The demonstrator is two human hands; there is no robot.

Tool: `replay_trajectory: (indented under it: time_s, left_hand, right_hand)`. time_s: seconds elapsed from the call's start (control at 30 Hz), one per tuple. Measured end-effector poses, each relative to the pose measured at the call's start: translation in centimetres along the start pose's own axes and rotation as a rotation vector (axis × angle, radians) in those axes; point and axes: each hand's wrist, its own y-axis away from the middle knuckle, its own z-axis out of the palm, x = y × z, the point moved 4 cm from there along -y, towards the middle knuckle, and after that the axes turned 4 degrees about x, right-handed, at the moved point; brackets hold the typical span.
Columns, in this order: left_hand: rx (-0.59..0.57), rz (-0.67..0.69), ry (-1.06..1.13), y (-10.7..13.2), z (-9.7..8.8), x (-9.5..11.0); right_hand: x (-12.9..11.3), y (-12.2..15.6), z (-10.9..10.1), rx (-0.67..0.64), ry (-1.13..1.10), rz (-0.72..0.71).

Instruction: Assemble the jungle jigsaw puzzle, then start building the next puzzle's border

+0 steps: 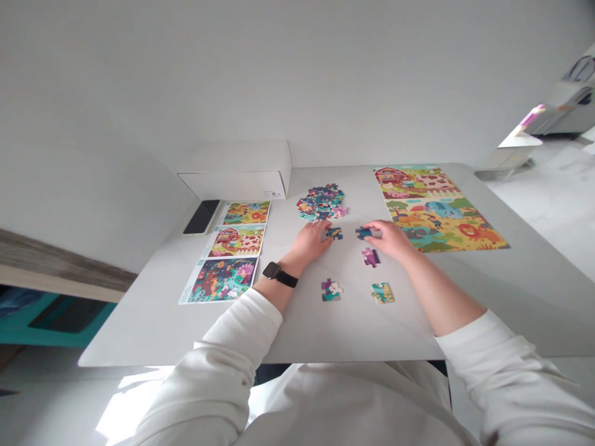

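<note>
Head view: a blue-and-yellow jigsaw piece (334,233) and a dark blue jigsaw piece (363,233) lie just apart between the hands, mid-bench (297,337).
The left hand (309,243) has its fingers (325,229) at the first piece; the right hand (390,240) has its fingers (372,227) on the second, which runs crosswise and sits nearer that hand. Whether either hand is clamped or only touching cannot be told, and fingertips hide the pieces' edges. Beyond lie a heap of loose pieces (321,202) and, to the right, an illustrated puzzle sheet (439,210).

Two blue-green jigsaw pieces (334,233), just apart
</note>
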Motion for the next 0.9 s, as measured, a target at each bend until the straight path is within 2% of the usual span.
replay_trajectory:
  time_s: [0.37, 0.9]
  left_hand:
    - [0.018, 0.005, -0.018, 0.0, 0.4, -0.4]
    - [0.033, 0.019, -0.043, 0.2, 0.3, -0.3]
  right_hand:
    - [0.0, 0.9, 0.1, -0.026, 0.039, -0.086]
    - [0.1, 1.1, 0.2, -0.005, 0.05, -0.085]
